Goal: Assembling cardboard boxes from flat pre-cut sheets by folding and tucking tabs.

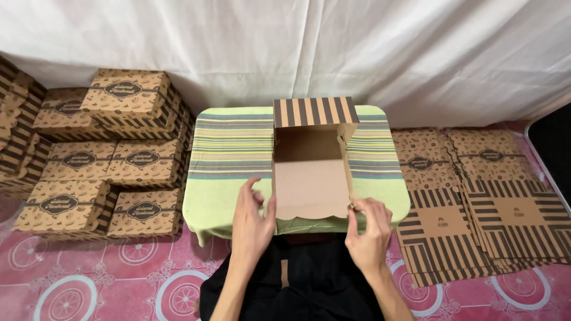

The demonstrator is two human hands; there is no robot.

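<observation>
A brown cardboard box point(309, 172), partly folded, lies open on a small table with a green striped cloth point(232, 148). Its striped flap point(314, 111) stands up at the far side. My left hand point(253, 223) touches the box's near left edge with thumb and fingers. At the near right corner my right hand point(369, 232) pinches the side flap.
Several finished printed boxes point(107, 154) are stacked on the floor at the left. Flat unfolded box blanks point(470, 196) lie in piles on the right. A white cloth point(297, 41) hangs behind. The floor mat point(119, 273) is pink and patterned. My dark-clothed lap point(297, 279) is below the table.
</observation>
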